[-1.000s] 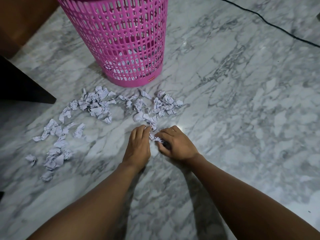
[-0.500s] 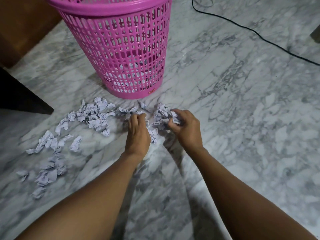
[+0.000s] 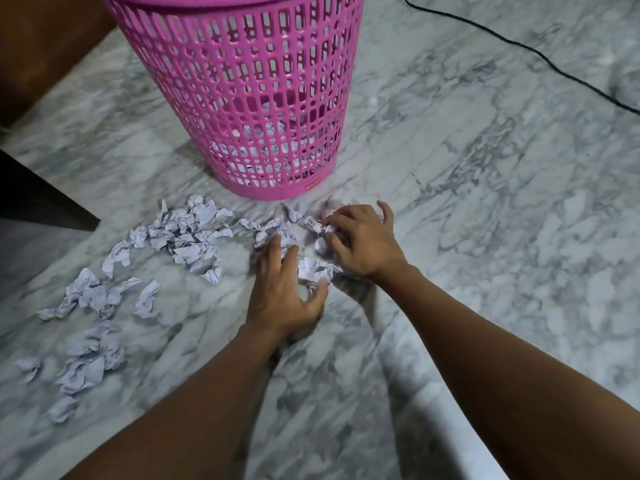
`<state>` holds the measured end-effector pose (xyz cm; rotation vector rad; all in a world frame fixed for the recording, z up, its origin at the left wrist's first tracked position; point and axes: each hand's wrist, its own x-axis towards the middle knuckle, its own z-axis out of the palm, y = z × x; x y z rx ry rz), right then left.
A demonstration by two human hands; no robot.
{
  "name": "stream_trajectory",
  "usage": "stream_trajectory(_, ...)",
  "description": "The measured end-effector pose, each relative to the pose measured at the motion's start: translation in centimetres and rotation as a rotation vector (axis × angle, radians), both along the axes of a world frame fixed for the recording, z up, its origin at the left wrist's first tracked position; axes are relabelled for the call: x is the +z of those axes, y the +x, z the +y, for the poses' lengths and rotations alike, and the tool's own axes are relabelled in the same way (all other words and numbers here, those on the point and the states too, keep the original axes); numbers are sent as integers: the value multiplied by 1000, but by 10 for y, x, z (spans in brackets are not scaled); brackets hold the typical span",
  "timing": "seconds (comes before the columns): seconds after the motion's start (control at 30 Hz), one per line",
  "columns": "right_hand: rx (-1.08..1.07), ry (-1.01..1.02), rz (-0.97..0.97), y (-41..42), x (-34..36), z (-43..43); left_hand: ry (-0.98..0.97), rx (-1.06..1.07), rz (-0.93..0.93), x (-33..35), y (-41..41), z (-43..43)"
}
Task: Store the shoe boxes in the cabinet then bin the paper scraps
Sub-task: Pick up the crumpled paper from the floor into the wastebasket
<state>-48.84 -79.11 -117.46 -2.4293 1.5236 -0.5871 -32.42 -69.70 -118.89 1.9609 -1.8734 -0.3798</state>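
Left hand [image 3: 282, 299]: palm down on the floor [image 3: 485, 220], fingers [image 3: 273, 258] spread and reaching into the nearest clump of paper scraps [image 3: 194, 237]; the thumb curls in against a crumpled ball [image 3: 313, 268] that sits between thumb and forefinger — touching it, with the grip loose and not closed around it.

Right hand [image 3: 363, 242]: also palm down, just beside the left and slightly farther forward; its fingers are bent and splayed over a small cluster of scraps, pressing on or raking them. Whether any piece is truly pinched I cannot tell, as the hand hides what lies under it and the picture is blurred there.

Paper scraps: pale, crumpled, scattered on the floor in a loose band from the lower left up toward the two hands; the thickest clump lies left of the left hand, near the basket's base.

Basket [image 3: 242, 98]: pink perforated plastic, upright on the floor just beyond the hands; pale crumpled paper shows through the holes near its bottom.

Floor: grey-veined white marble.

Cable [image 3: 519, 46]: thin, black, running across the floor at upper right — well apart from the hands.

Furniture [image 3: 31, 195]: dark wooden edges at the left margin.
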Motion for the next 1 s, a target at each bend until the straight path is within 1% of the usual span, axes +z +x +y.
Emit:
stream_trajectory(0.07,17,-117,29,-2,4,-3,6,-10,-42,-4,2,0)
stream_trajectory(0.1,39,-143,31,-4,6,-6,5,-17,-72,-5,2,0)
stream_trajectory(0.13,79,-113,19,-7,8,-9,3,-26,-102,-5,2,0)
stream_trajectory(0.2,192,73,12,-14,9,-15,5,-29,-123,-7,3,-1)
stream_trajectory(0.23,253,171,47,-18,8,-17,14,-24,-107,-7,3,-2)
stream_trajectory(0.27,306,222,99,-21,6,-18,31,-14,-80,-6,3,-3)
stream_trajectory(0.3,346,221,138,-23,3,-17,43,-6,-47,-7,3,-4)
stream_trajectory(0.4,418,92,137,-26,-8,-9,-13,-27,12,-6,8,-4)
stream_trajectory(0.5,419,-20,56,-22,-15,-1,-73,-43,16,-9,11,-5)
stream_trajectory(0.63,422,-115,-48,-16,-21,10,-117,-82,7,-9,12,-9)
stream_trajectory(0.87,391,-133,-73,-9,-27,18,-103,-117,-39,-7,15,-17)
stream_trajectory(1.0,385,-113,-129,-1,-29,23,-53,-138,-6,-7,19,-19)
